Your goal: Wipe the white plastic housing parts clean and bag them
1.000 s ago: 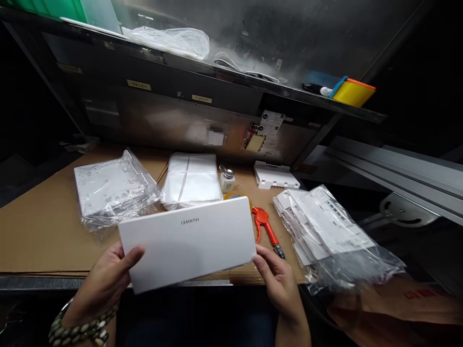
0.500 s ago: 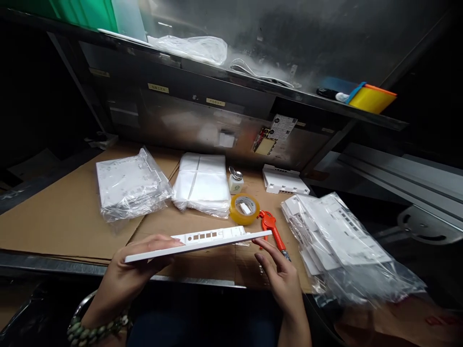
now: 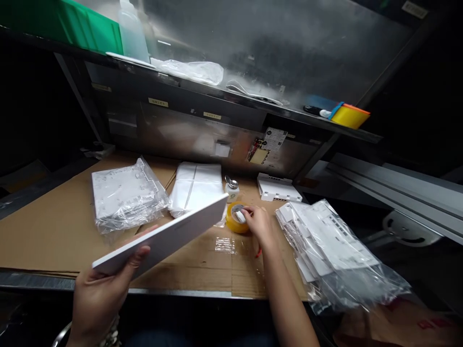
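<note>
White and flat, the thin rectangular plastic cover panel (image 3: 162, 238) is held above the front edge of the cardboard-covered tabletop (image 3: 47, 231), tilted so its far end rises toward the middle of the tabletop. The left hand (image 3: 97, 294) grips its near end, thumb on top and fingers closed beneath it. The right hand (image 3: 258, 224) reaches forward to the yellow roll of clear adhesive tape (image 3: 235, 219), which lies flat near the middle of the tabletop; its fingers are curled narrow and touch the roll's top, though whether they pinch the tape end cannot be told. Just behind the roll stands a small white dispenser bottle with a metal cap (image 3: 232, 189), and left of that lies a stack of white sheets in clear film (image 3: 197, 185). Toward the left back corner rests a clear plastic bag of white panels (image 3: 125, 195). Near the back edge on the right sits a white router-like box with ports (image 3: 278, 189). At the right edge, a larger clear bag of white plastic housings (image 3: 336, 250) overhangs the tabletop.
</note>
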Available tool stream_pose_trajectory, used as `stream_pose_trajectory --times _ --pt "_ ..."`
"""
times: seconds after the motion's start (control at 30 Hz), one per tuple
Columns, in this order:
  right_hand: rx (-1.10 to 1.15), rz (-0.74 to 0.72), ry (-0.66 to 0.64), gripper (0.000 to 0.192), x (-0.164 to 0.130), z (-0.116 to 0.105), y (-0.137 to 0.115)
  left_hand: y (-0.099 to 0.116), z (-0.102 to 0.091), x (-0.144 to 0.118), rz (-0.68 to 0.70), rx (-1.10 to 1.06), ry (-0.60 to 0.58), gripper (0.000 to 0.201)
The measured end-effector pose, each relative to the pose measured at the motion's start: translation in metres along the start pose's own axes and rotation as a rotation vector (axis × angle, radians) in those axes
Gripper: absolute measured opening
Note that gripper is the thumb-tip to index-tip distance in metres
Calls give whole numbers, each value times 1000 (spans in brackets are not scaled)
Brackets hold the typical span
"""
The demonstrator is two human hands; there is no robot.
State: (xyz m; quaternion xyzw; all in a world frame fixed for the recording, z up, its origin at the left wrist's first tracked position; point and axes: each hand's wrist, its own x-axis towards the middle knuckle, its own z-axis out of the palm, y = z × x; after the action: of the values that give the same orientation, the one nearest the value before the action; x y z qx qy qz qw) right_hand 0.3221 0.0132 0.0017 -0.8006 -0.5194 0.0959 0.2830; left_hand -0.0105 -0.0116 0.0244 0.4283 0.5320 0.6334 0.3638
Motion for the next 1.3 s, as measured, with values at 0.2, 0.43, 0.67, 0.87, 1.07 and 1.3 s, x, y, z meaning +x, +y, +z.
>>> stream_pose_trajectory --times 0.2,0.43,0.67,0.87,1.07,1.3 --pt "-145 9 -134 15 33 13 -14 -5 13 -1 373 29 -76 24" --pt "10 30 -19 34 71 4 -16 -37 5 19 208 122 -500 26" --pt "113 38 10 46 105 17 -29 -41 2 24 430 204 -701 27" --pt "73 24 18 42 111 24 -20 -42 5 23 639 203 -633 32" --pt "30 -1 4 43 113 26 -13 -45 -1 12 736 181 -475 34" --pt "0 -9 -2 47 110 24 -16 -53 -3 17 763 243 -395 37"
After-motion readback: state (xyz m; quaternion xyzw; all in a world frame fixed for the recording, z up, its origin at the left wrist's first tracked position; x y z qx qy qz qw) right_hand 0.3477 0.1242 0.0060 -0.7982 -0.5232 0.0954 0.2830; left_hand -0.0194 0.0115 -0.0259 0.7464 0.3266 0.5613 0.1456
